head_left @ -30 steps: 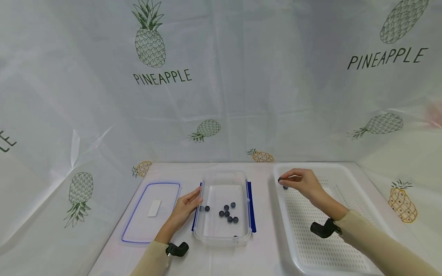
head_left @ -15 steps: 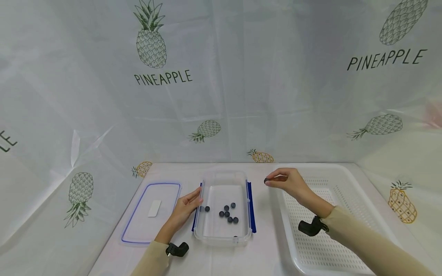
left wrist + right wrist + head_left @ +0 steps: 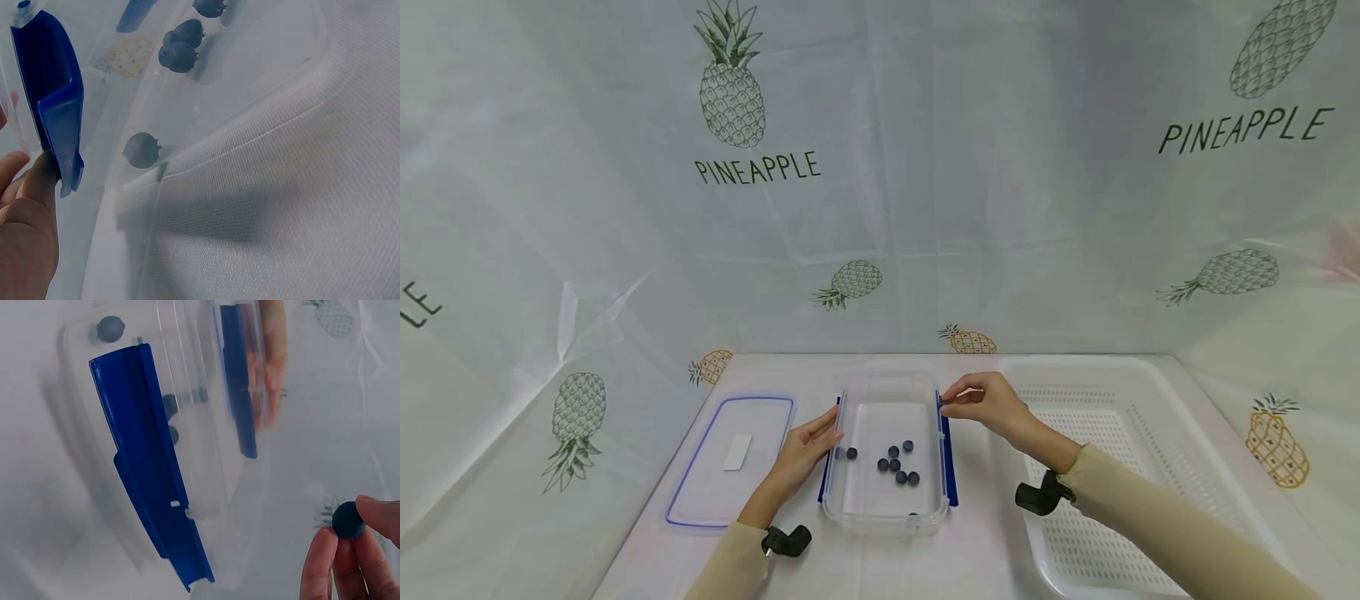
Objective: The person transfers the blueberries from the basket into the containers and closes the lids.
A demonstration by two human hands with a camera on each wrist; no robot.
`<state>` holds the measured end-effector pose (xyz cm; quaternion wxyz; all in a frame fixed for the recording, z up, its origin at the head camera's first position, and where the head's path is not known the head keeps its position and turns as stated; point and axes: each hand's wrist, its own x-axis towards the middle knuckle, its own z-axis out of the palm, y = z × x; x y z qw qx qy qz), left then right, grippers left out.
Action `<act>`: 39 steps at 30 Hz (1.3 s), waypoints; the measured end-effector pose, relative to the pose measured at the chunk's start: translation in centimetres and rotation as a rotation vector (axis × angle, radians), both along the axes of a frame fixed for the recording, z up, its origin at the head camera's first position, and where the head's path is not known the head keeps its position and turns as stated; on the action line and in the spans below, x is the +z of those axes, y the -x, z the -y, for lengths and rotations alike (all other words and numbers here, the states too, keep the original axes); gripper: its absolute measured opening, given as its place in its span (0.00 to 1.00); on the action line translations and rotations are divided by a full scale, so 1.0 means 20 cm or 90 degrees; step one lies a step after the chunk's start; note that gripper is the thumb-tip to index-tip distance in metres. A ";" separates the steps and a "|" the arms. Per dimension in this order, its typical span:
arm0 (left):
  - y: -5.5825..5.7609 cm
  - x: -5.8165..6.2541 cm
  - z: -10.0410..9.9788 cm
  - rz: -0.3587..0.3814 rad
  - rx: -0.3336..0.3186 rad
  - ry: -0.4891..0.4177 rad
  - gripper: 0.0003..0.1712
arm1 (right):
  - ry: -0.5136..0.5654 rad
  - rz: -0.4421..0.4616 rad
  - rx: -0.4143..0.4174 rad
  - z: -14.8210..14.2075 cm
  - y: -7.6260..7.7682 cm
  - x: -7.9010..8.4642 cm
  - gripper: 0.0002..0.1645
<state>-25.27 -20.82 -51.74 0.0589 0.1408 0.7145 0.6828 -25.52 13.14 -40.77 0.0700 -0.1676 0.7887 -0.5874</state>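
Note:
A clear plastic food container with blue side clips stands mid-table in the head view. Several blueberries lie on its floor, mostly toward the front right. My left hand holds the container's left side, its fingers by the blue clip in the left wrist view. Above the container's right rim, near its back corner, is my right hand. Thumb and fingertips pinch one blueberry, plain in the right wrist view but mostly hidden by the fingers from the head.
To the left lies a clear lid with a blue seal and a white label. A white perforated basket takes up the right side, partly behind my right forearm. A pineapple-print sheet hangs at the back.
My right hand has carried the blueberry leftward from the basket's back left corner to the container's right rim. The left hand has stayed on the container.

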 end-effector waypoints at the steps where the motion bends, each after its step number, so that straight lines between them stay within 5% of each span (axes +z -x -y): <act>1: 0.00 0.00 0.00 -0.004 -0.003 0.001 0.34 | 0.002 0.000 0.007 0.01 0.00 -0.01 0.15; 21: -0.01 0.02 -0.01 0.035 0.022 0.004 0.33 | -0.053 -0.003 0.045 0.20 0.00 -0.13 0.11; 30: 0.00 0.01 -0.01 0.037 0.027 0.007 0.32 | -0.067 -0.012 0.051 0.25 -0.11 0.00 0.08; 39: 0.00 0.00 -0.01 0.029 0.020 -0.006 0.32 | -0.081 -0.034 0.041 0.22 -0.01 -0.14 0.12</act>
